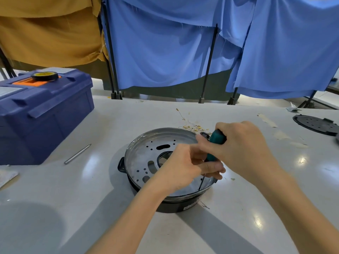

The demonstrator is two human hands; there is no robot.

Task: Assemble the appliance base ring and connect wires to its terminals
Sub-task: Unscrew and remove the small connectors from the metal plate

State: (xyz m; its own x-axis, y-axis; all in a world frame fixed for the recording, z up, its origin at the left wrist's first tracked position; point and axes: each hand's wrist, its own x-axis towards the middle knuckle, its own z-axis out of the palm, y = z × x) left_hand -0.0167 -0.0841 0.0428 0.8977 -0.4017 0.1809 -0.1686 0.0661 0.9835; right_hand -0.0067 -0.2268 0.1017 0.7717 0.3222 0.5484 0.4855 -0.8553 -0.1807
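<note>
Here, screwdriver [217,139] tip at base ring [139,158] edge

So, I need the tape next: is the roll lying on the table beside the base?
No, the tape roll sits on the blue toolbox lid, well left of the base.

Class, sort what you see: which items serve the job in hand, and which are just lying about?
In use: screwdriver, appliance base, metal plate, terminal wires.
Lying about: blue toolbox, tape roll, metal rod, black perforated disc.
</note>
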